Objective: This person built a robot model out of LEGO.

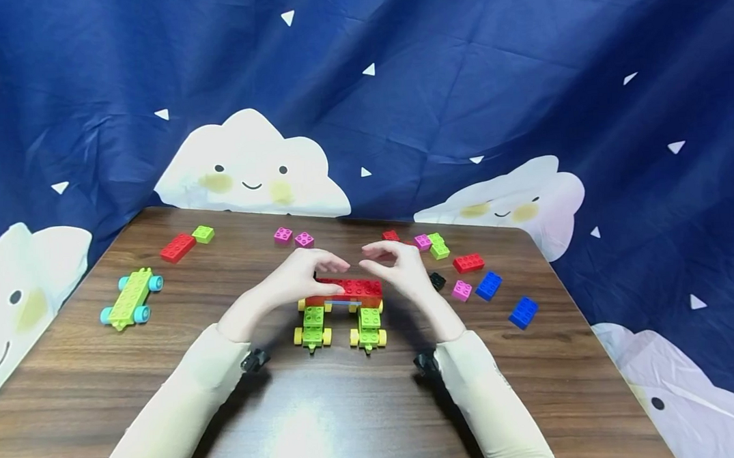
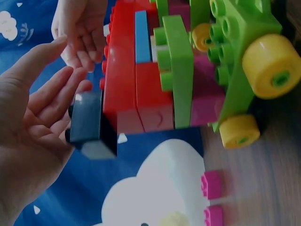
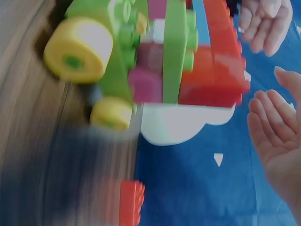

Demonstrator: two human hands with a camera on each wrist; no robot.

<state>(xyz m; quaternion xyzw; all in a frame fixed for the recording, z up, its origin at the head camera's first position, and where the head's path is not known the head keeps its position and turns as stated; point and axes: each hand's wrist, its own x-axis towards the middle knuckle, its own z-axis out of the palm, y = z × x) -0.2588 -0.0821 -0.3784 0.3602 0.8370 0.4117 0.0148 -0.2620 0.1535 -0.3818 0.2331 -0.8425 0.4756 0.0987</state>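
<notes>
Between the two hands stands a toy-brick build: a row of red bricks bridges two green wheeled bases with yellow wheels. Under the red row, the left wrist view shows a blue brick, an upper green brick and a magenta brick. A black brick sits on top at the build's left end. My left hand hovers beside this black brick, thumb and fingers apart. Over the right end, my right hand has relaxed fingers and holds nothing.
A green car base with blue wheels stands at left, below a red brick. Two magenta bricks lie at the back. To the right are blue bricks, another red brick and a loose black brick.
</notes>
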